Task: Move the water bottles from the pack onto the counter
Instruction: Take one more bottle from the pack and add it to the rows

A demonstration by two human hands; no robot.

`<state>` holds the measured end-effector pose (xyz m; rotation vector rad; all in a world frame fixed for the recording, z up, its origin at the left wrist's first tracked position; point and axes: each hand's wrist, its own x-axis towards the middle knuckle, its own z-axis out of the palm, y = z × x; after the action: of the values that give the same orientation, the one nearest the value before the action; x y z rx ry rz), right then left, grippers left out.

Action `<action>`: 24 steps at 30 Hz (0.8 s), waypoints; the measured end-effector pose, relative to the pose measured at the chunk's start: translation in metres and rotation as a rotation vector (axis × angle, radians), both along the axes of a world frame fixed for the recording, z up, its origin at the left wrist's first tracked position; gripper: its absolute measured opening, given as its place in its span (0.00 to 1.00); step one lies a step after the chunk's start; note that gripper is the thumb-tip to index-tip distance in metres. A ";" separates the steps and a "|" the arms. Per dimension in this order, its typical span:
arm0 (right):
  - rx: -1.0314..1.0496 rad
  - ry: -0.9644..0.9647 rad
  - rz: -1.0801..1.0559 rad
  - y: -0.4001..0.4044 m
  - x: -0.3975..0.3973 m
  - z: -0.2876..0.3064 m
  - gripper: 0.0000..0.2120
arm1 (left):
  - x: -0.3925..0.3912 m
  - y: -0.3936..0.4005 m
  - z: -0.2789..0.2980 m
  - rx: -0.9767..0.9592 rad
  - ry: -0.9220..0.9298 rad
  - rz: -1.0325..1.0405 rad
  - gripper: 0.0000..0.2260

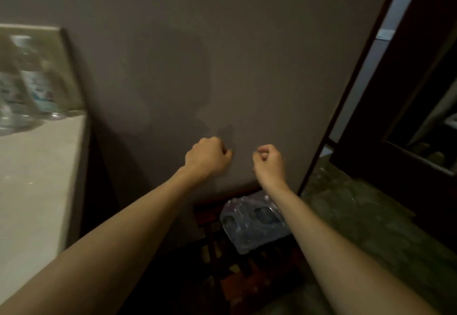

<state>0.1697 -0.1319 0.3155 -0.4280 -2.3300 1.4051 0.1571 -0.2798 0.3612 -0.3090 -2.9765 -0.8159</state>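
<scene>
The pack of water bottles [252,223], wrapped in clear crinkled plastic, lies low on a dark wooden rack, partly hidden behind my right forearm. Several clear bottles [32,84] with pale blue labels stand blurred at the far left end of the counter [37,171]. My left hand [206,157] and my right hand [268,160] are both raised in front of the grey wall, above the pack, fingers curled into loose fists. Neither hand holds anything that I can see.
A grey wall [222,55] fills the middle of the view. The dark rack [222,272] under the pack stands between the counter's side and a mottled green floor [366,215]. A dark door frame and furniture [395,121] rise on the right.
</scene>
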 end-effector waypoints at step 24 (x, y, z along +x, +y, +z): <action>-0.142 -0.776 -0.005 0.170 -0.101 -0.220 0.12 | -0.146 0.194 -0.263 0.018 -0.693 -0.284 0.13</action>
<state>0.0683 0.0382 0.0955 -1.1985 -2.7904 1.6013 0.0109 -0.0857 0.0978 -0.5585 -3.6099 -1.1829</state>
